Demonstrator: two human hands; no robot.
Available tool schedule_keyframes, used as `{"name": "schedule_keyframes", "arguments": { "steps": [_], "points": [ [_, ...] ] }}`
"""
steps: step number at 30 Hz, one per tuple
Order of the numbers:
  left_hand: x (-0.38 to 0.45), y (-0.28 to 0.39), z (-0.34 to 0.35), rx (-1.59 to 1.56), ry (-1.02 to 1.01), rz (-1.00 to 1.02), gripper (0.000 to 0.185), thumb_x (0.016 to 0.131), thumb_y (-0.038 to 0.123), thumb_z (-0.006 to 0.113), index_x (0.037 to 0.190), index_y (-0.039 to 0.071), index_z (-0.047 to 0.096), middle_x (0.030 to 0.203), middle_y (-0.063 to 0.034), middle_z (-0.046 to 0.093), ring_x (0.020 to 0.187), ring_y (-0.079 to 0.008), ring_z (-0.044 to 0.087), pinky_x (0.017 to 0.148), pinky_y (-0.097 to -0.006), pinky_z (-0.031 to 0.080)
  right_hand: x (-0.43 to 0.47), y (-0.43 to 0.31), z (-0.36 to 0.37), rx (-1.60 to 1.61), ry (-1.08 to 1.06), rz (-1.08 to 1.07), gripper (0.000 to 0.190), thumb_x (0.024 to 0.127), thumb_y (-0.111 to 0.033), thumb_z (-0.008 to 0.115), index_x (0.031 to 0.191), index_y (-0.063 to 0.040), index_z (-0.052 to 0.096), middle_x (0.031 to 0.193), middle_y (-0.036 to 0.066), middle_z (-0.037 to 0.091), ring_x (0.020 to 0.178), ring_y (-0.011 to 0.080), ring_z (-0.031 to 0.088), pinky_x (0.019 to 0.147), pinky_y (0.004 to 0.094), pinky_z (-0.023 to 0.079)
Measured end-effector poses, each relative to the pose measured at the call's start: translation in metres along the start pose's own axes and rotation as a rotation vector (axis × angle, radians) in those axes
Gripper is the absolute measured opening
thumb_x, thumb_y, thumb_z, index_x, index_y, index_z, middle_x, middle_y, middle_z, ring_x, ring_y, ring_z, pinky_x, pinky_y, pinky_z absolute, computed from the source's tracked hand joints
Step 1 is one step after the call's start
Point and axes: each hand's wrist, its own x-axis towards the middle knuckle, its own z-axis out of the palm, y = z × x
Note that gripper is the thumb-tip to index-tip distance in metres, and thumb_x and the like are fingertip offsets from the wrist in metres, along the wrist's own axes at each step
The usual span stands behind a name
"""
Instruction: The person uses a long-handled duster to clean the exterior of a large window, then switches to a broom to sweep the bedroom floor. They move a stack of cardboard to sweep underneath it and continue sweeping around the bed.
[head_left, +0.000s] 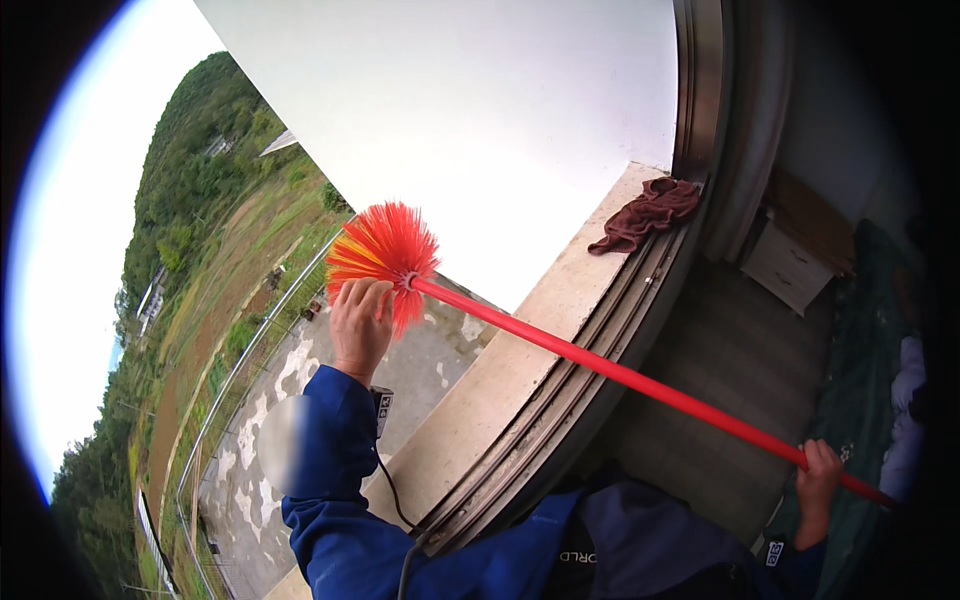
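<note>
A round brush head (390, 259) with red and orange bristles sits at the end of a long red pole (600, 364). The pole crosses the window sill on a slant, from outside into the room. My left hand (361, 326) is at the near side of the brush head, its fingers bent onto the bristles; fingertips are partly hidden among them. At the lower right, my right hand (817, 480) grips the pole close to its far end. A crumpled dark red cloth (649, 214) lies at the upper end of the stone sill (472, 397), overlapping the window track.
Sliding-window tracks (540, 405) run beside the sill. A white wall (480, 127) rises outside. Below are a patchy concrete yard (262, 450) and a metal railing (247, 352). Indoors stand a small drawer cabinet (787, 262) and dark green fabric (855, 375). A black cable (394, 487) hangs by my left sleeve.
</note>
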Motion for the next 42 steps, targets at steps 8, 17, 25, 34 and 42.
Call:
{"name": "schedule_keyframes", "arguments": {
  "steps": [8, 17, 25, 34, 42],
  "points": [
    [-0.010, -0.024, 0.035, 0.126, -0.110, -0.047, 0.020, 0.061, 0.013, 0.073, 0.078, 0.009, 0.063, 0.077, -0.0045, 0.053, 0.080, -0.0244, 0.053, 0.071, -0.0348, 0.042, -0.001, -0.002, 0.001, -0.021, -0.004, 0.013, 0.016, 0.077, -0.003, 0.054, 0.065, -0.002, 0.043, 0.065, 0.015, 0.044, 0.064, 0.0335, 0.050, 0.056, 0.0421, 0.039],
    [-0.025, -0.054, -0.002, 0.167, -0.086, 0.023, 0.007, 0.067, 0.011, 0.067, 0.073, 0.010, 0.063, 0.076, -0.0043, 0.056, 0.077, -0.0242, 0.054, 0.067, -0.0354, 0.041, -0.008, -0.002, 0.007, 0.016, -0.044, 0.004, 0.010, 0.075, -0.003, 0.055, 0.068, -0.003, 0.047, 0.068, 0.015, 0.049, 0.065, 0.0345, 0.051, 0.056, 0.0430, 0.039],
    [-0.038, -0.071, -0.050, -0.152, -0.351, -0.403, 0.014, 0.064, 0.012, 0.068, 0.071, 0.002, 0.061, 0.077, -0.0089, 0.057, 0.065, -0.0233, 0.055, 0.060, -0.0310, 0.043, -0.011, -0.024, 0.033, 0.141, -0.089, 0.021, 0.011, 0.074, -0.002, 0.055, 0.068, -0.002, 0.046, 0.068, 0.016, 0.049, 0.065, 0.0366, 0.051, 0.057, 0.0446, 0.039],
    [-0.011, -0.043, -0.110, -1.271, 0.201, -0.500, 0.012, 0.081, 0.009, 0.061, 0.074, 0.001, 0.055, 0.071, -0.0015, 0.054, 0.058, -0.0075, 0.047, 0.053, -0.0183, 0.036, -0.013, -0.023, 0.030, 0.109, -0.051, 0.065, 0.009, 0.075, -0.001, 0.054, 0.069, -0.002, 0.047, 0.069, 0.017, 0.050, 0.067, 0.0373, 0.051, 0.059, 0.0451, 0.040],
    [-0.027, -0.016, -0.032, 0.139, -0.304, -0.458, 0.017, 0.073, 0.026, 0.066, 0.076, 0.010, 0.069, 0.068, -0.0132, 0.062, 0.061, -0.0302, 0.060, 0.056, -0.0354, 0.047, -0.004, -0.022, 0.031, 0.158, -0.068, 0.031, 0.009, 0.075, -0.002, 0.054, 0.070, -0.002, 0.047, 0.068, 0.017, 0.050, 0.067, 0.0373, 0.052, 0.058, 0.0459, 0.039]
  ]
}}
